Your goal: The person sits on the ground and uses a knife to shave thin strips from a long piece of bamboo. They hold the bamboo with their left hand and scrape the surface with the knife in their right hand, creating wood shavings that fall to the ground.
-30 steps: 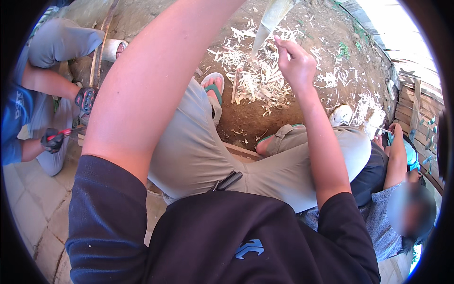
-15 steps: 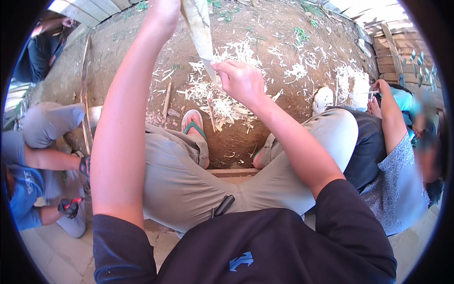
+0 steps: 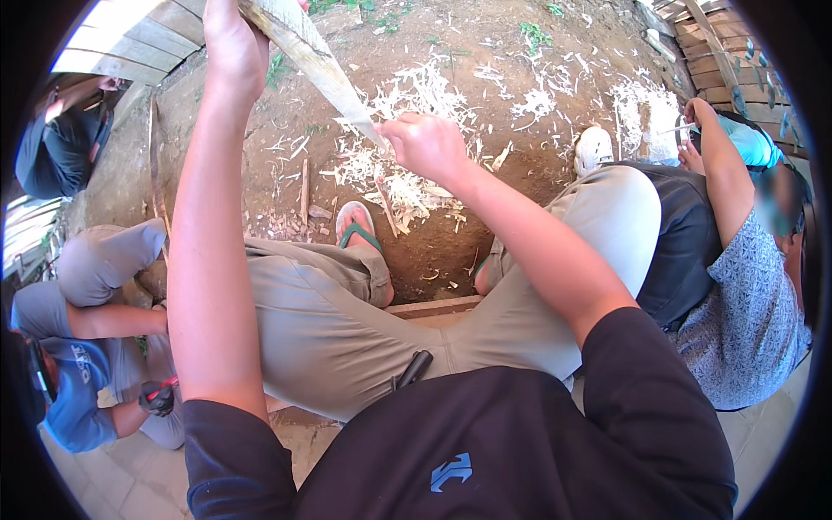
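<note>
My left hand (image 3: 232, 43) grips the stick (image 3: 308, 52), fingers wrapped round it; right hand (image 3: 425, 146) closed at its tip, over shavings (image 3: 407, 186).

The pale stick (image 3: 312, 61) runs out past the top edge, so its upper end is lost, and the left hand (image 3: 232, 43) is partly cut off there too. Its lower tip vanishes inside the right hand (image 3: 426, 146), whose grip hides whatever else it may hold. The face of the person on the right (image 3: 745, 260) is blurred. The crouching person on the left (image 3: 78, 381) is clipped by the rim.
</note>
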